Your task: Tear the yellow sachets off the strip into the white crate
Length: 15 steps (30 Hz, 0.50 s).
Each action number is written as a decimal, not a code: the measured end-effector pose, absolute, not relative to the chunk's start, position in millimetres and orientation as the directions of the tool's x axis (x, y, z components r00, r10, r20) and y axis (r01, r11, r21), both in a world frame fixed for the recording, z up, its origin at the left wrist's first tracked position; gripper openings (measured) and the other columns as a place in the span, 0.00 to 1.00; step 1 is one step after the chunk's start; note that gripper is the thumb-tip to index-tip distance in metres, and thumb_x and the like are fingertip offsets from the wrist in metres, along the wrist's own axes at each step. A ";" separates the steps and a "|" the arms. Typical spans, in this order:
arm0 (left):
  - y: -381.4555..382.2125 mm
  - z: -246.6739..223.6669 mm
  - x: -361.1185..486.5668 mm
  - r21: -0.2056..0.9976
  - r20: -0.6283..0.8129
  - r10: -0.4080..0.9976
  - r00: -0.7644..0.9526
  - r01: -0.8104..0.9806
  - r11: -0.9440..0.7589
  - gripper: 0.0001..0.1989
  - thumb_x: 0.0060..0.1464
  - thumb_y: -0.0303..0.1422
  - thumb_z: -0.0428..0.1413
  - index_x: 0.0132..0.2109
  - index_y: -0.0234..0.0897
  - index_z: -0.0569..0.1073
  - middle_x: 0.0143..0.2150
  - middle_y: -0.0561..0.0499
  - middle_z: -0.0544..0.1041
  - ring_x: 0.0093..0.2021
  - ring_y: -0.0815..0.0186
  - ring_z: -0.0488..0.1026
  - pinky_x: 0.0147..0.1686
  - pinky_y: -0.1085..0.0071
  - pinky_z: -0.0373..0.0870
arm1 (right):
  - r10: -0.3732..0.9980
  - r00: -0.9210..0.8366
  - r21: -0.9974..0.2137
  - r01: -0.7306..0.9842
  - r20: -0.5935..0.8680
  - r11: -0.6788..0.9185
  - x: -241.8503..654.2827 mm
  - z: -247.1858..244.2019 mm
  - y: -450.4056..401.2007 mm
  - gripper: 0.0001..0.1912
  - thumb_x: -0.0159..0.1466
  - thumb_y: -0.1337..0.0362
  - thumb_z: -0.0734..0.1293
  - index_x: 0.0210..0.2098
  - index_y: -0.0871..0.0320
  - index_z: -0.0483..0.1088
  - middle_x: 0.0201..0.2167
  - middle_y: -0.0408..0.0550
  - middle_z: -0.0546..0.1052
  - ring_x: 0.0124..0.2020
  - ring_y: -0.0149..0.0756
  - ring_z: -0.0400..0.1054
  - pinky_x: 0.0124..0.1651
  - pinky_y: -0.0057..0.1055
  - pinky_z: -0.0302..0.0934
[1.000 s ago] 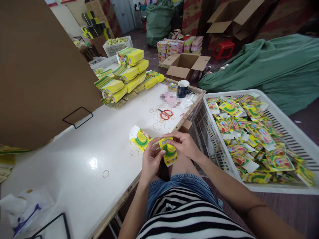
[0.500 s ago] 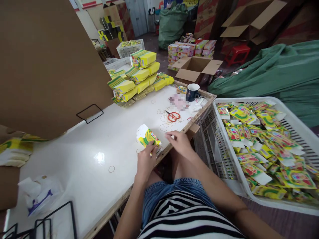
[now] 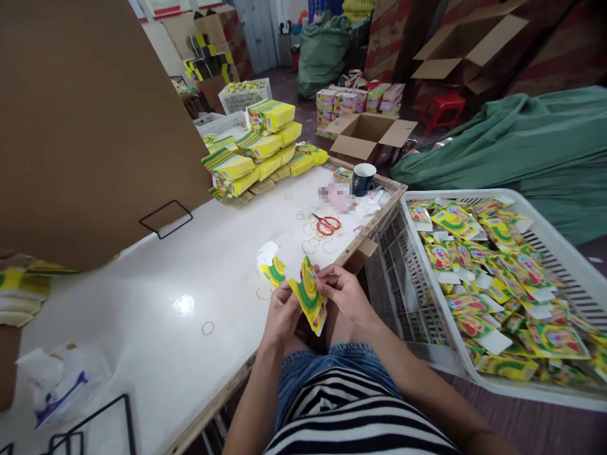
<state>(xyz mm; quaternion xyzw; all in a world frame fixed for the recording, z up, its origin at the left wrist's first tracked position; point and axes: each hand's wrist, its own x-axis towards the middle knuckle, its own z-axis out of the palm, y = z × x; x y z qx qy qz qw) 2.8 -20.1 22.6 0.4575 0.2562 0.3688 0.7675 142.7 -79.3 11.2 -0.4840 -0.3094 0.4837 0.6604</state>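
Note:
A small yellow and green printed carton (image 3: 308, 294) is held between both hands above the table's front edge, its white flap up. My left hand (image 3: 283, 309) pinches its left side. The fingers of my right hand (image 3: 341, 287) are closed on its upper right side. Behind my left hand, more flat cartons (image 3: 272, 268) with white flaps lie on the white table (image 3: 156, 322). Thin rubber bands (image 3: 310, 243) and red-handled scissors (image 3: 327, 224) lie just beyond the hands.
Bundles of yellow cartons (image 3: 256, 148) are stacked at the table's back. A dark mug (image 3: 363, 180) stands near the far right corner. To the right is a white crate (image 3: 462, 360) full of cartons. A tissue pack (image 3: 61, 385) and black wire frames (image 3: 128, 417) sit at left.
One carton has been lifted off the small pile and brought over the table edge. My right hand has moved in from beside the pile and gripped it; the view shifted slightly.

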 end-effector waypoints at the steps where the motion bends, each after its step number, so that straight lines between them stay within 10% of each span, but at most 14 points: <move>1: -20.6 23.5 3.1 0.869 -0.075 0.762 0.643 -0.332 0.366 0.26 0.42 0.50 0.65 0.42 0.35 0.78 0.46 0.40 0.81 0.52 0.50 0.76 0.50 0.58 0.73 | 0.935 0.348 -0.930 -0.362 -0.065 0.070 140.0 12.2 -79.7 0.18 0.51 0.52 0.75 0.32 0.55 0.69 0.27 0.43 0.79 0.31 0.35 0.74 0.36 0.31 0.69; 15: -20.2 25.2 10.5 0.885 -0.119 0.851 0.512 -0.334 0.325 0.22 0.42 0.46 0.67 0.40 0.35 0.75 0.38 0.45 0.82 0.38 0.59 0.80 0.38 0.66 0.76 | 0.924 0.380 -0.981 -0.191 -0.036 0.041 133.1 23.9 -90.2 0.16 0.55 0.53 0.73 0.35 0.59 0.75 0.32 0.49 0.78 0.33 0.38 0.71 0.38 0.34 0.68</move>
